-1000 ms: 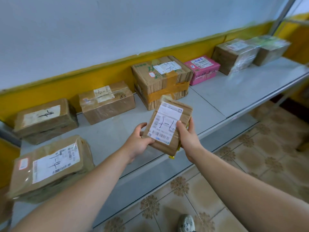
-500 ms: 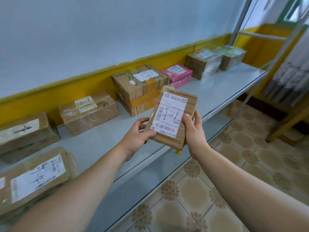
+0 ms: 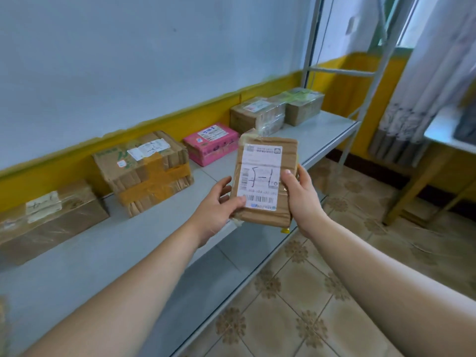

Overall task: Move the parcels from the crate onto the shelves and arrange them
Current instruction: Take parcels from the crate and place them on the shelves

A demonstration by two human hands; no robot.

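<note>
A small flat cardboard parcel [image 3: 265, 181] with a white label marked in black pen is held upright above the front edge of the grey shelf [image 3: 134, 243]. My left hand [image 3: 219, 202] grips its lower left corner and my right hand [image 3: 300, 194] holds its right side. Along the back of the shelf stand a taped brown box [image 3: 51, 220], a box with yellow tape [image 3: 146, 171], a pink box [image 3: 211, 143] and two wrapped boxes [image 3: 257, 114] [image 3: 304, 104]. The crate is out of view.
A lower grey shelf [image 3: 206, 274] runs beneath the upper one. Metal shelf uprights [image 3: 313, 37] rise at the right end. Patterned floor tiles [image 3: 309, 292] lie below. A wooden-legged table [image 3: 443, 140] and a curtain [image 3: 422, 81] stand to the right.
The view has swung right along the shelf, and the left-hand parcels have slid out of frame. The parcel stays in both hands and now stands more upright, further right along the shelf.
</note>
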